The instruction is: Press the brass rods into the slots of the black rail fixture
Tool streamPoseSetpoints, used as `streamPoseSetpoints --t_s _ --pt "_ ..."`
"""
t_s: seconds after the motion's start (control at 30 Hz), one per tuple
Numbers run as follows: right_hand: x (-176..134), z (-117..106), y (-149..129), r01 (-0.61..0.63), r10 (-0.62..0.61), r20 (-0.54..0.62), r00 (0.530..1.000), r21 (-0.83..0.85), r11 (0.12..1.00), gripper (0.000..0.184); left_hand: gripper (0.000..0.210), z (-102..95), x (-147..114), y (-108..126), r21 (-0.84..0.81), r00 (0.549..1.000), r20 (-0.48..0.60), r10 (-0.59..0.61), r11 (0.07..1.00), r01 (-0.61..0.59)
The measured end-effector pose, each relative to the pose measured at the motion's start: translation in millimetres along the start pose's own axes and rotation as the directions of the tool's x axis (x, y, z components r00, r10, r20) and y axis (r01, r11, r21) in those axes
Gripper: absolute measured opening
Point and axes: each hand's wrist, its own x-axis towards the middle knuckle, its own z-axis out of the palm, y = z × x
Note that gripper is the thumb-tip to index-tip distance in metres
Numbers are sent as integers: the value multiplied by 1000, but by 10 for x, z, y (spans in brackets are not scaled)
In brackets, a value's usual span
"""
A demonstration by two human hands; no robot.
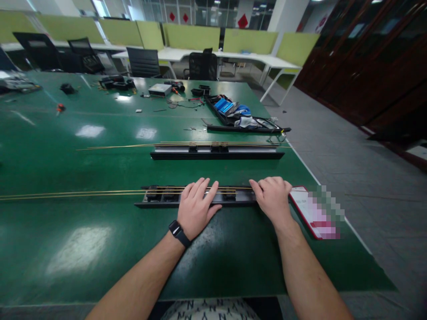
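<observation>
A: So what's that lying right in front of you?

B: You've got a long, slim black channel lying crosswise on the green table. Looks silvery-grey inside, with chunky black blocks set along it: two near the left end, one in the stretch between your hands.

A: And those thin gold rods?

B: Shiny, pretty much straight. They run lengthwise over the channel and stick way out past its left end.

A: What are your hands doing, though?

B: Your left hand is open, fingers spread across the channel and rods. Your right hand is half curled at the right end, thumb pointing inward; honestly can't tell if it's gripping anything.
</observation>
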Motion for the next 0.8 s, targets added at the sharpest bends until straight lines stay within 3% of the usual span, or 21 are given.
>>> streamPoseSetpoints --t_s 0.27,0.57,0.8 --pt "-18 5 5 11 -10 -11 1000 93 996 50 60 -3 1 -2 -3 1000 -13 -3 1000 3" --pt "-4 -4 8 -3 3 -1 1000 33 999 54 61 -1 0 6 -12 1000 -18 -8 1000 8" --pt "-18 -14 -8 5 -6 6 1000 102 995 50 60 -2 -3 -1 -5 1000 -14 -2 1000 2"
